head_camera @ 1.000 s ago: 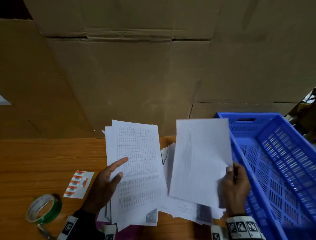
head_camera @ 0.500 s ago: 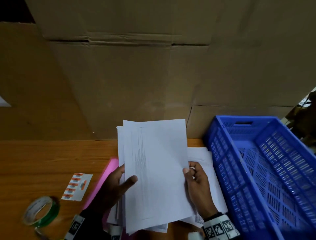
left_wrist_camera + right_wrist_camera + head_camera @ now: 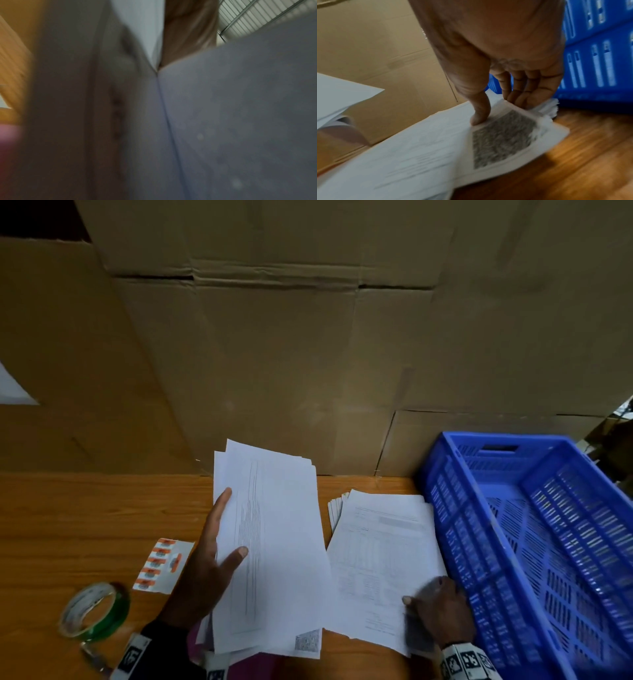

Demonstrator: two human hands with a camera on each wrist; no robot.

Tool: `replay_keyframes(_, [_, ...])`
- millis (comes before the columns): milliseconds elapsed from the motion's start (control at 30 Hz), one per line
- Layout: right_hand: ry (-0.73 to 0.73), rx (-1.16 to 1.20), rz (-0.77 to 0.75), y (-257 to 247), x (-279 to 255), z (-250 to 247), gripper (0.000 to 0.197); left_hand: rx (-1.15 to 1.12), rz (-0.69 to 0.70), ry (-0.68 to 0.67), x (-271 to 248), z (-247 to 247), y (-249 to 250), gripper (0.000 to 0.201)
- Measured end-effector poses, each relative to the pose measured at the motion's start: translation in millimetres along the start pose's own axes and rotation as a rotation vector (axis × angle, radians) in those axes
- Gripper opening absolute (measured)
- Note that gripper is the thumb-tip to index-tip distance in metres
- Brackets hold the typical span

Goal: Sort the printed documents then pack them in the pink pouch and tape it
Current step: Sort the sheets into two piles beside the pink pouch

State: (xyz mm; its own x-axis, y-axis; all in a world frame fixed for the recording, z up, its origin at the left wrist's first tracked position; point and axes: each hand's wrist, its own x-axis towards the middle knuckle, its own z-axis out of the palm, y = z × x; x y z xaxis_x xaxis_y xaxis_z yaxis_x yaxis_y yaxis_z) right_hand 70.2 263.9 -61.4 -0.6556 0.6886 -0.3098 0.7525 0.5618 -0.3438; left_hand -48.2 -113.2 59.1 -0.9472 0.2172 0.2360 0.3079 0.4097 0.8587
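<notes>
My left hand (image 3: 219, 546) holds a stack of printed sheets (image 3: 274, 542) raised off the wooden table, thumb on the top page and fingers along its left edge. A second pile of printed documents (image 3: 383, 559) lies flat beside the blue crate. My right hand (image 3: 435, 607) pinches the near corner of that pile's top sheet (image 3: 505, 135), thumb on top and fingers beneath, by a dark printed square. A sliver of the pink pouch (image 3: 239, 662) shows under the left stack. The left wrist view is blurred, filled by paper (image 3: 231, 121).
A green-edged tape roll (image 3: 94, 611) lies at the near left. A strip of orange-and-white labels (image 3: 162, 565) sits beside it. A blue slatted crate (image 3: 534, 542) stands at the right. Cardboard boxes (image 3: 308, 354) wall off the back of the wooden table (image 3: 85, 525).
The sheet my right hand carried now lies on my left hand's stack. My right hand has let go, moved back to the right pile and pinched its top sheet's corner.
</notes>
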Motion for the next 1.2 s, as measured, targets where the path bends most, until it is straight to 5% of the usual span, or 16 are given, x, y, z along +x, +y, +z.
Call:
replay_keyframes(133, [0.134,0.239,0.042,6.0,2.7,-11.0,0.022,-0.025,-0.015,-0.043,-1.3,2.8,-3.5,0.097])
replay_keyframes(267, [0.162,0.248,0.083,29.0,16.3,2.5,0.026,-0.027,-0.014,-0.074,-3.2,6.9,-2.4,0.091])
replay_keyframes(433, [0.290,0.290,-0.043,3.9,-16.7,-19.7,0.012,-0.001,-0.056,-0.179,-6.5,8.0,-15.2,0.058])
replay_keyframes(633, [0.445,0.675,-0.190,-23.4,-30.3,-55.3,0.020,-0.018,-0.092,-0.192,-10.7,7.0,-13.8,0.065])
replay_keyframes(800, [0.262,1.100,-0.248,-49.6,-40.5,-86.6,0.014,0.044,-0.098,-0.188,-10.2,10.7,-0.6,0.070])
replay_keyframes(1033, [-0.128,1.071,-0.432,-88.0,-72.5,-62.9,0.012,-0.125,-0.181,-0.135,-17.3,18.1,21.4,0.087])
replay_keyframes(1133, [-0.256,1.029,-0.459,-93.9,-80.4,-44.3,0.009,-0.177,-0.214,-0.110,-21.6,19.0,31.7,0.047])
replay_keyframes(1200, [-0.299,0.985,-0.437,-93.5,-79.6,-34.4,0.009,-0.102,-0.226,-0.109,-23.5,17.0,24.1,0.041])
